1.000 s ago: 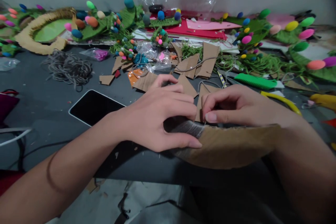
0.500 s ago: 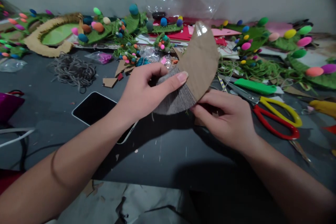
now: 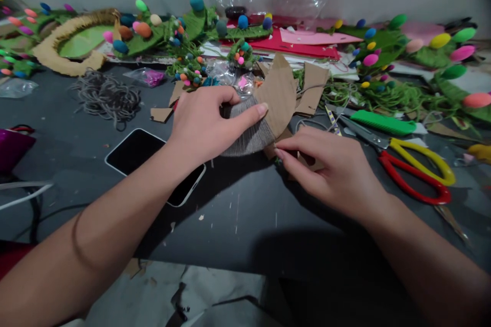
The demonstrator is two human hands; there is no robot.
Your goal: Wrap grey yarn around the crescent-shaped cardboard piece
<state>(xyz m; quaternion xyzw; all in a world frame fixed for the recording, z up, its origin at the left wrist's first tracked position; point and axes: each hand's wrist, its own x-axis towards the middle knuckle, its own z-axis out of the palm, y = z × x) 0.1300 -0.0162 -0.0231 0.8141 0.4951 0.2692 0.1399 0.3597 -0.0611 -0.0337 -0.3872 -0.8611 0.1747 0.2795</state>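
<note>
Head view: the left hand (image 3: 205, 122) clamps, between thumb and fingers, a curved brown cardboard piece (image 3: 282, 94), partly wrapped in fine grey yarn (image 3: 251, 135), above a dark grey table (image 3: 245, 219). The right hand (image 3: 332, 171), thumb and forefinger together, pinches the yarn at the wrapping's edge.

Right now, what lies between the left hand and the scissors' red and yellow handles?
The head view shows the part-wrapped cardboard piece, held by the left hand, then the right hand at the piece's lower edge, and partly hidden cardboard scraps.

Craft workspace: scissors (image 3: 379, 141), yarn (image 3: 105, 96)
</note>
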